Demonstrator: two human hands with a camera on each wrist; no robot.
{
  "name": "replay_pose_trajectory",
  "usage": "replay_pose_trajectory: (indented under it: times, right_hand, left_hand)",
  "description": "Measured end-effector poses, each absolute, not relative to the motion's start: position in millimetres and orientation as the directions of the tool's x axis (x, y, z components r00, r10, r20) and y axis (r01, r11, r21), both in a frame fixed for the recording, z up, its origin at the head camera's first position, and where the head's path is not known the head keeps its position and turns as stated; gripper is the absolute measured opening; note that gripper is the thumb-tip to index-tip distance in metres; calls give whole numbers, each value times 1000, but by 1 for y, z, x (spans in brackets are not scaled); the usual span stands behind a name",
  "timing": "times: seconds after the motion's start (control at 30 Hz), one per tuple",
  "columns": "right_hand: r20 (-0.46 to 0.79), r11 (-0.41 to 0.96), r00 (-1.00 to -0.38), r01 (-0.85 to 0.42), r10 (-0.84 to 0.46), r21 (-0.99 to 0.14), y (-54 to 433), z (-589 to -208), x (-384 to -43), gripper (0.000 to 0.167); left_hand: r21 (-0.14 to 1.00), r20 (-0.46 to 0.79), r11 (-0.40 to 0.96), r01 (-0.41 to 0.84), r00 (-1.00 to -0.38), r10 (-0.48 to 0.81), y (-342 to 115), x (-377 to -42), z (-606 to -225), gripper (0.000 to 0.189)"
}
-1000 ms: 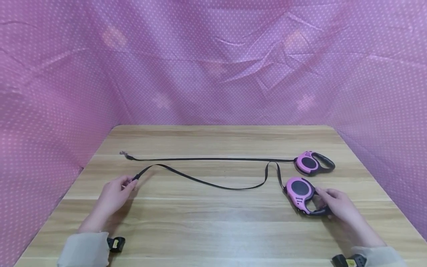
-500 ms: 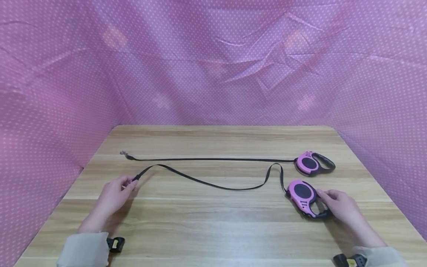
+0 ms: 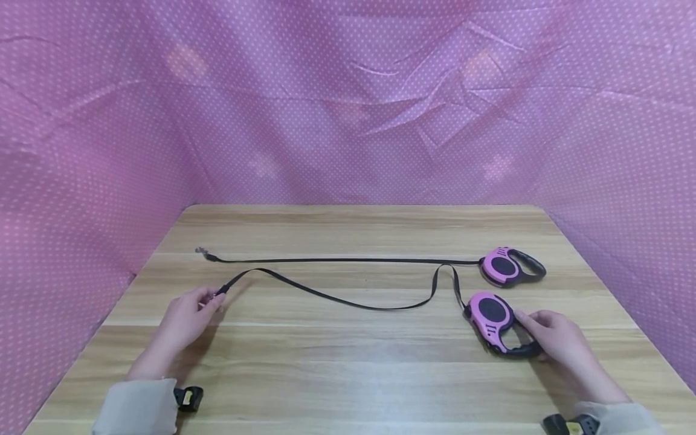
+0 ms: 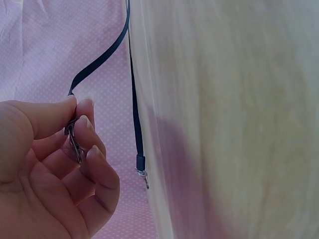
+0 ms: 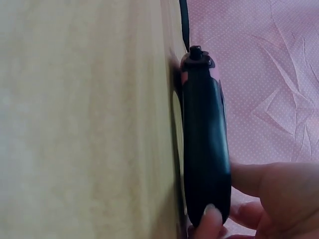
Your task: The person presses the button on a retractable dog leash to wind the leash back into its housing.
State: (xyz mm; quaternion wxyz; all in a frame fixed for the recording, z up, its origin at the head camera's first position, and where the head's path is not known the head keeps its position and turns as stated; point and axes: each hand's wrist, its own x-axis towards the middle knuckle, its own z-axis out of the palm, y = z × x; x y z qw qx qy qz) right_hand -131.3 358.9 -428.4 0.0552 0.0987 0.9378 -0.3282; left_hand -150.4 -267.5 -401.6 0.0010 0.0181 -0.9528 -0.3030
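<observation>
Nearest, pale sleeves are covering the forearms, and black wrist devices are sitting just beyond the cuffs. The left hand is pinching a metal clip between thumb and fingertips, the other fingers curling below it, and the clip is hanging clear of the table. The right hand is gripping the black handle of the near leash case, its thumb pressing the handle's side and a fingertip showing at its end. This pink-and-black case is lying toward the table's right side. Between the hands, the near strap is running slack from clip to case, sagging midway and bending into a narrow hump by the case. Farther back, a far strap is stretching almost straight from a far clip on the left to a matching far case on the right. Behind everything, pink dotted cloth is hanging in wrinkles.
</observation>
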Motion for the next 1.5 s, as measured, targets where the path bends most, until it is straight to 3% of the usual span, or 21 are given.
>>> replay_pose_trajectory:
  times: [0.27, 0.43, 0.57, 0.87, 1.07, 1.3, 1.5]
  right_hand:
    - [111, 859, -991, 6, 73, -511, 357, -427, -125, 36]
    - [317, 860, -948, -164, -2, -483, 351, -429, -117, 14]
    - [390, 873, -911, -295, -134, -389, 346, -431, -112, 16]
    - [374, 894, -846, -440, -381, -85, 339, -435, -106, 25]
    - [366, 869, -809, -495, -460, -5, 332, -434, -107, 23]
    - [362, 810, -773, -582, -521, -75, 328, -438, -110, 25]
    - [174, 837, -880, -474, -442, -274, 325, -432, -108, 24]
  left_hand:
    - [574, 9, 819, -17, -1000, -28, -269, -151, -402, 33]
    - [567, 22, 824, -4, -1000, -20, -270, -151, -402, 33]
    - [564, 21, 825, -7, -1000, -23, -269, -150, -402, 33]
    - [559, -2, 829, -26, -1000, -30, -267, -151, -402, 34]
    - [562, 3, 827, -24, -1000, -30, -267, -151, -402, 33]
    - [566, 1, 824, -18, -1000, -23, -269, -150, -402, 33]
    - [572, 3, 820, -16, -1000, -21, -269, -150, -402, 36]
